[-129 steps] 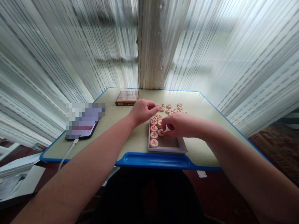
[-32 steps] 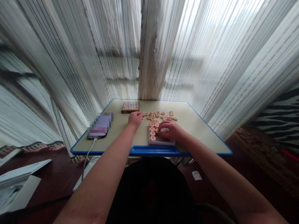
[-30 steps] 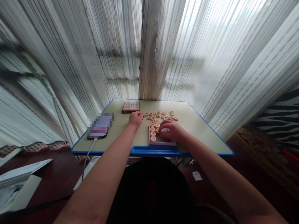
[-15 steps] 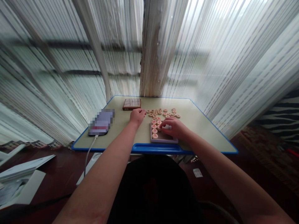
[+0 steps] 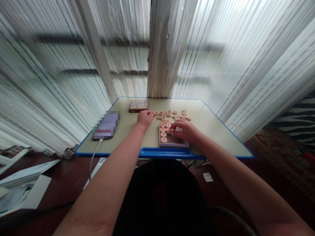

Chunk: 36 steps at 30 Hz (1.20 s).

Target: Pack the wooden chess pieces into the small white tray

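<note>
My right hand is over a shallow pale tray, its fingers arched and apart. Its fingertips are right beside a round wooden xiangqi piece with red marking, lying in the tray's second column. Along the tray's left wall runs a column of red-marked pieces. My left hand hovers left of the loose pieces, thumb and fingers pressed together. Whether anything is pinched there is too small to tell. Loose xiangqi pieces are spread on the table beyond the tray.
A flat brown box sits at the table's back left. On the left lies a blurred-out phone with a white cable. The table has a blue edge and a blue front trough. Striped curtains hang behind.
My right fingers have eased slightly right off the piece in the second column, which now shows more fully. My left hand stays nearly in place. The view has shifted a little.
</note>
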Motion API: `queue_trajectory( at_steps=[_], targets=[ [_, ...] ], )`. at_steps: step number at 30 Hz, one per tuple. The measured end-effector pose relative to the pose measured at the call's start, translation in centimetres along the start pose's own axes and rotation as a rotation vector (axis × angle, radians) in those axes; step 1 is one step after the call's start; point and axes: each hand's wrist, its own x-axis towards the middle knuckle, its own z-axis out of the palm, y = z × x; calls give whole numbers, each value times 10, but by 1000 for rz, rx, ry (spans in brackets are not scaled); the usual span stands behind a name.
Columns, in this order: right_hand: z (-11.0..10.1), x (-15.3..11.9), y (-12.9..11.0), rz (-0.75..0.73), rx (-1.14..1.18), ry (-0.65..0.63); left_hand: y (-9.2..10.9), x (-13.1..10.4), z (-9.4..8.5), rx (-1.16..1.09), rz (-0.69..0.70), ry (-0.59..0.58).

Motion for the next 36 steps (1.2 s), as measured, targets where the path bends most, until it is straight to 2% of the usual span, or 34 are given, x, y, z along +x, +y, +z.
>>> queue_trajectory(
  at_steps=[5, 8, 9, 10, 11, 13, 16, 22, 30, 33, 36],
  targets=[
    [-5, 1, 1, 48, 2, 118, -2, 2, 1, 5, 10, 6],
    [-17, 16, 7, 259, 10, 169, -4, 3, 2, 9, 7, 3],
    [-22, 23, 11, 357, 3, 150, -4, 3, 2, 10, 7, 2],
    [-27, 31, 15, 426, -23, 75, -5, 3, 3, 11, 8, 3],
    [-31, 39, 20, 467, -70, -7, -4, 3, 3, 14, 9, 3],
    [-33, 53, 31, 525, -151, -86, -4, 3, 2, 21, 17, 1],
    [-24, 63, 48, 610, -214, -68, -3, 2, 2, 40, 27, -7],
    [-4, 61, 70, 536, -303, -151, -4, 4, 5, 75, 29, -11],
    [0, 62, 71, 533, -243, -124, -2, 2, 2, 111, 40, -19],
    [-4, 59, 65, 477, -241, -41, -1, 0, 1, 125, 46, -34],
    [-15, 53, 49, 346, -151, 49, 0, -2, 0, 137, 51, -31]
  ],
)
